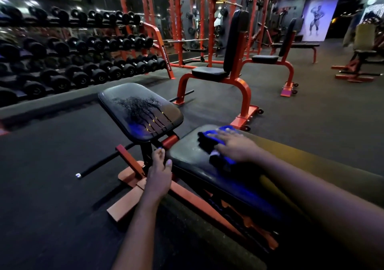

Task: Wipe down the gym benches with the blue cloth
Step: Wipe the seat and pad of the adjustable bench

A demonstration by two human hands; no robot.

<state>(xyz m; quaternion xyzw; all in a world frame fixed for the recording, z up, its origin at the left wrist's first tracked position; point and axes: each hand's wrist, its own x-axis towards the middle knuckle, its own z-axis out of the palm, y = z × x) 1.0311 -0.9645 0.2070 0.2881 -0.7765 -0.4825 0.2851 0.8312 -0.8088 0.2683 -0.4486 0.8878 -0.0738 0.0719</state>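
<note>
Dumbbell rack: runs along the far left.
Upright seats: two, red-framed, far behind the bench, well apart from it.
Bench: near centre, its long black pad under both hands.
Seat pad: tilted up at the bench's far end, streaked with wet runs.
Cloth: blue, bunched on the long pad's far end.
Right hand: flat on the cloth, fingers straight and spread.
Left hand: at the pad's left edge, fingers loose, seemingly holding nothing.
</note>
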